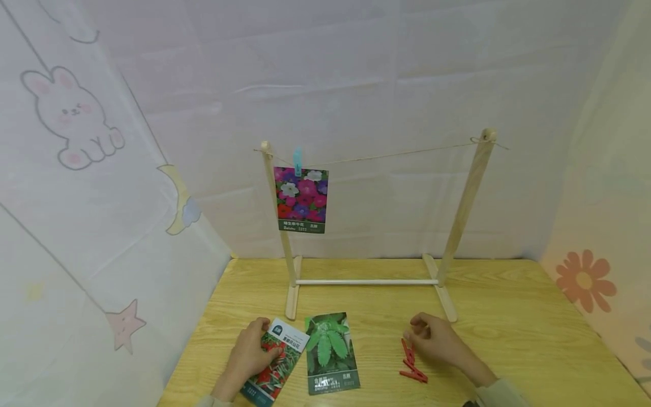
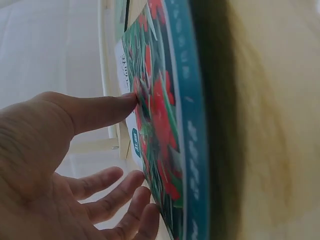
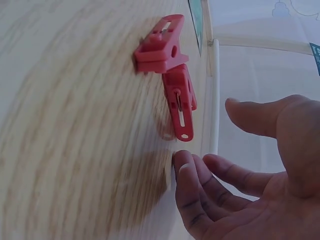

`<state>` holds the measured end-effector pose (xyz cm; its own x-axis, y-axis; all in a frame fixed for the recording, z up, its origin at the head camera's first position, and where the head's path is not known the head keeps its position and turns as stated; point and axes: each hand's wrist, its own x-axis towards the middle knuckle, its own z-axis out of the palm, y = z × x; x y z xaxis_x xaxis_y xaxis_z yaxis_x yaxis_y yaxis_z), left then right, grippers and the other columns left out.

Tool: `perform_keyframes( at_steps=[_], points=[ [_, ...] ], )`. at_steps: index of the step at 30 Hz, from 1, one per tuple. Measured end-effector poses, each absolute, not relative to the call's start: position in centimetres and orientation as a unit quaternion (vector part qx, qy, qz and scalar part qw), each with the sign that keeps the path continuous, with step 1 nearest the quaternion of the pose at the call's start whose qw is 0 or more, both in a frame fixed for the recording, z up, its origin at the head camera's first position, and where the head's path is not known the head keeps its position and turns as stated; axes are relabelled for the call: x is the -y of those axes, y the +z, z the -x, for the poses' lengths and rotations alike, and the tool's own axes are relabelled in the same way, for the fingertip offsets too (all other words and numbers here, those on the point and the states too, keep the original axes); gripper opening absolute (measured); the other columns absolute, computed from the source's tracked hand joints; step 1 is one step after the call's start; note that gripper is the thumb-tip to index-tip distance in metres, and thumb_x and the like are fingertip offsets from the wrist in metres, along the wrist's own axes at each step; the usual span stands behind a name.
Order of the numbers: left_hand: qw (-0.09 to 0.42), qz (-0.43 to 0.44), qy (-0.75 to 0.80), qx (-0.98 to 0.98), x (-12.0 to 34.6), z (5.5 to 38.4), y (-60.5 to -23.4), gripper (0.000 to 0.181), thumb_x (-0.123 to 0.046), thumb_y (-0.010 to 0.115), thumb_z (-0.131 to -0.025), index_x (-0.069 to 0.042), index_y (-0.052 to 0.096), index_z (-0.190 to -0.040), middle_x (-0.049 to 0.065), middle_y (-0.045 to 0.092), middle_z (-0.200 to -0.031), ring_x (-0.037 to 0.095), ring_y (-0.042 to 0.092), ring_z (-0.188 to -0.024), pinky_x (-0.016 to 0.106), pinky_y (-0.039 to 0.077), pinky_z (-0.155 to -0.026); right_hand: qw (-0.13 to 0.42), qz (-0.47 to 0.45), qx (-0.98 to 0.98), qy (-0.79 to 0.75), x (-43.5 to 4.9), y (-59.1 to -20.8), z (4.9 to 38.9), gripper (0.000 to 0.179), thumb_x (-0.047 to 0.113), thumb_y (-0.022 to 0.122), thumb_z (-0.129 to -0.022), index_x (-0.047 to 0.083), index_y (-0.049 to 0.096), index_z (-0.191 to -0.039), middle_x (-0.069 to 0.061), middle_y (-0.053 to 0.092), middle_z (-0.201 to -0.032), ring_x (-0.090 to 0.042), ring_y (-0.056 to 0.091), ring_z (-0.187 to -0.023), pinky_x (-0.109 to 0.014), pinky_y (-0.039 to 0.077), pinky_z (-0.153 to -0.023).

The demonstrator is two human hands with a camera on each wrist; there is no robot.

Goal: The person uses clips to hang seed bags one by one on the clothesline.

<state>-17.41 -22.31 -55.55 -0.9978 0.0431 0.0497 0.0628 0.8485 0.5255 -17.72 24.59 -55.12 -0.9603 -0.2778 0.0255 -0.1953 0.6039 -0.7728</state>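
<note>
My left hand (image 1: pixel 249 351) holds a seed packet (image 1: pixel 287 343) with red flowers by its left edge. In the left wrist view the thumb (image 2: pixel 107 111) presses the printed face, while the other fingers are at the packet's edge, their tips partly hidden. My right hand (image 1: pixel 438 342) is just beside two red clothespins (image 3: pixel 172 60) on the table. Its thumb and fingers are apart, loosely bent, with nothing between them. Between the hands lies a second seed packet (image 1: pixel 331 353) showing green leaves.
Behind stands a wooden frame (image 1: pixel 465 212) with a string (image 1: pixel 386 155) tied across its posts. A blue clothespin (image 1: pixel 298 163) fastens a packet of colourful flowers (image 1: pixel 302 198) near the left post. A white crossbar (image 1: pixel 366 282) joins the feet above the wooden table (image 1: pixel 508 316).
</note>
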Motion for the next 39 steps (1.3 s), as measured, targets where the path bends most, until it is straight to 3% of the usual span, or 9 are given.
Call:
perform_keyframes(
  at_steps=[15,22,28,35,39],
  points=[
    [-0.016,0.025,-0.299,0.954,22.3,17.8,-55.3,0.077,-0.022,0.098,-0.078,0.001,0.055,-0.139,0.019,0.064,-0.128,0.047,0.059,-0.117,0.062,0.054,-0.096,0.079,0.116,-0.907,-0.397,-23.4,-56.5,18.2,0.039,0.025,0.086,-0.092,-0.004,0.067,-0.109,-0.001,0.060,-0.086,-0.007,0.054,-0.069,-0.023,0.048,-0.061],
    [-0.030,0.013,-0.311,0.950,22.3,18.0,-55.2,0.081,-0.020,0.097,-0.078,0.002,0.052,-0.141,0.024,0.063,-0.129,0.038,0.065,-0.111,0.056,0.057,-0.094,0.085,0.127,-0.910,-0.386,-23.1,-56.0,18.0,0.036,0.028,0.086,-0.091,0.001,0.065,-0.101,0.000,0.055,-0.077,-0.008,0.047,-0.063,-0.024,0.041,-0.055],
    [-0.035,0.014,-0.320,0.947,22.7,18.5,-55.3,0.084,-0.024,0.098,-0.078,0.006,0.050,-0.141,0.030,0.065,-0.131,0.040,0.068,-0.111,0.056,0.058,-0.092,0.080,0.133,-0.915,-0.373,-23.4,-56.1,17.6,0.035,0.029,0.087,-0.090,0.005,0.061,-0.089,0.003,0.052,-0.067,-0.005,0.045,-0.056,-0.022,0.038,-0.051],
    [-0.043,0.007,-0.357,0.933,23.4,18.7,-55.0,0.067,-0.022,0.087,-0.091,0.010,0.051,-0.137,0.033,0.070,-0.121,0.043,0.071,-0.107,0.058,0.059,-0.087,0.079,0.139,-0.908,-0.387,-23.6,-56.0,17.6,0.031,0.024,0.086,-0.090,0.006,0.061,-0.086,0.004,0.053,-0.068,-0.004,0.045,-0.056,-0.021,0.037,-0.050],
    [-0.048,0.003,-0.371,0.927,23.8,18.7,-54.8,0.055,-0.018,0.081,-0.096,0.011,0.053,-0.134,0.027,0.072,-0.109,0.039,0.072,-0.099,0.056,0.059,-0.085,0.081,0.138,-0.910,-0.382,-23.6,-56.0,17.4,0.028,0.020,0.087,-0.089,0.004,0.063,-0.088,0.004,0.055,-0.068,-0.003,0.048,-0.056,-0.021,0.040,-0.051]
  ],
)
